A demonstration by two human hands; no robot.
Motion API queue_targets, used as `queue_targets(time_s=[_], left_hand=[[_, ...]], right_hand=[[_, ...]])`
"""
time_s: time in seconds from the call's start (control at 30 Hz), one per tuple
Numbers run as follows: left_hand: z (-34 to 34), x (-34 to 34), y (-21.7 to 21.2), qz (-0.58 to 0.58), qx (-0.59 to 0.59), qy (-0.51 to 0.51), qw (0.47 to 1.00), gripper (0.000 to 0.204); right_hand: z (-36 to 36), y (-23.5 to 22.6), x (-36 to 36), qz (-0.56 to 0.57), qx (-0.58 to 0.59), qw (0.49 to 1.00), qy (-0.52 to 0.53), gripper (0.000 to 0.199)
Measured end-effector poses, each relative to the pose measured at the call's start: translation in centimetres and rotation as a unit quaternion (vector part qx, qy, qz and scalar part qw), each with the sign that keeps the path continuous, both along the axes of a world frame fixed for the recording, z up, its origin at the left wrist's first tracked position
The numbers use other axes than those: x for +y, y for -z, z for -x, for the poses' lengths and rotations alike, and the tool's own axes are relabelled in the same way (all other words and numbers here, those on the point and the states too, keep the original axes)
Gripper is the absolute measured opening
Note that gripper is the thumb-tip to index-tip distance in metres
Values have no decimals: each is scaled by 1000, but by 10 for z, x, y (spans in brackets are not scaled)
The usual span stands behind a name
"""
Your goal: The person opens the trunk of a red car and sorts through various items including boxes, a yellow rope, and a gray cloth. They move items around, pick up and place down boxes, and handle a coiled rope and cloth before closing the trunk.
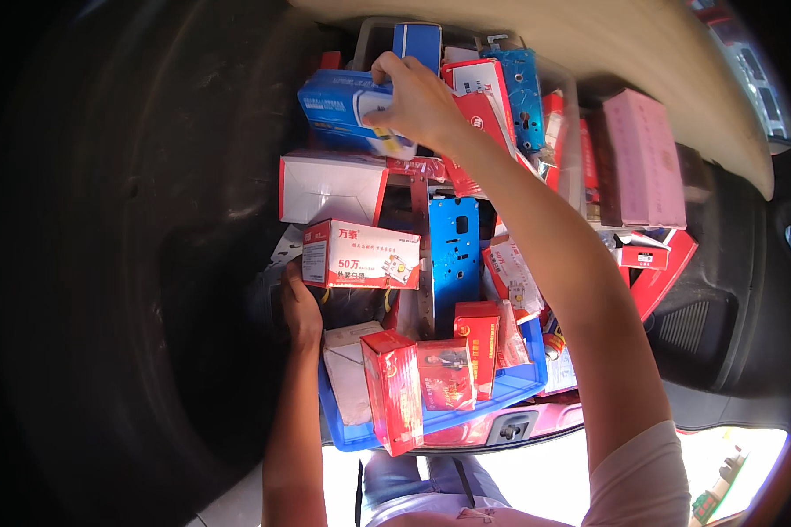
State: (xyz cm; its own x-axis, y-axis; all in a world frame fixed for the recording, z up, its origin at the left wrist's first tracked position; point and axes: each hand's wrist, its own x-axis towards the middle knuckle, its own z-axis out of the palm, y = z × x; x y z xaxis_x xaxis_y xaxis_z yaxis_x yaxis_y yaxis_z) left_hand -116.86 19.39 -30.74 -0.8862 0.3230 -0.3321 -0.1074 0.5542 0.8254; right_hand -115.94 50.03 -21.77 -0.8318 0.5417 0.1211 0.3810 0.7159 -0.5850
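At the far left of the load, my right hand (417, 104) is closed around the end of a blue cardboard box (338, 101), thumb on its near side and fingers over the top. My left hand (301, 307) is beside the lower left corner of a red-and-white carton (360, 255); most of its fingers are hidden, so its grip does not show. Between the two hands lies a white box with red sides (334, 189). To the right of the carton, a blue metal lock plate (454, 255) stands among the boxes.
A blue plastic tray (351, 436) with several red boxes (394, 391) sits at the near edge of a vehicle's boot. Farther back, a clear bin (571, 132) contains more boxes and another blue metal plate (523, 92). A pink box (643, 158) stands to the right.
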Motion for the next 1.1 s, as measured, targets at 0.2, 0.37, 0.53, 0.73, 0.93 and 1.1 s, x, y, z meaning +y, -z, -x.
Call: queue_targets(time_s=[0.2,0.37,0.53,0.73,0.93,1.1], left_hand=[[0,0,8,-48,-33,11,998,59],[-7,8,-6,-41,-26,-10,999,58],[-8,15,0,-17,-11,0,1000,59],[-3,14,8,-6,-58,-56,997,58],[-9,8,-4,0,-20,-37,999,61],[-5,2,1,25,1,-41,999,59]], right_hand=[[-140,-78,31,68,326,926,177,51],[-265,-29,128,269,339,824,366,50],[-296,48,116,268,190,812,482,41],[-324,93,141,-112,-20,925,363,45],[-173,15,16,29,70,988,133,84],[-119,24,22,49,-99,964,242,101]])
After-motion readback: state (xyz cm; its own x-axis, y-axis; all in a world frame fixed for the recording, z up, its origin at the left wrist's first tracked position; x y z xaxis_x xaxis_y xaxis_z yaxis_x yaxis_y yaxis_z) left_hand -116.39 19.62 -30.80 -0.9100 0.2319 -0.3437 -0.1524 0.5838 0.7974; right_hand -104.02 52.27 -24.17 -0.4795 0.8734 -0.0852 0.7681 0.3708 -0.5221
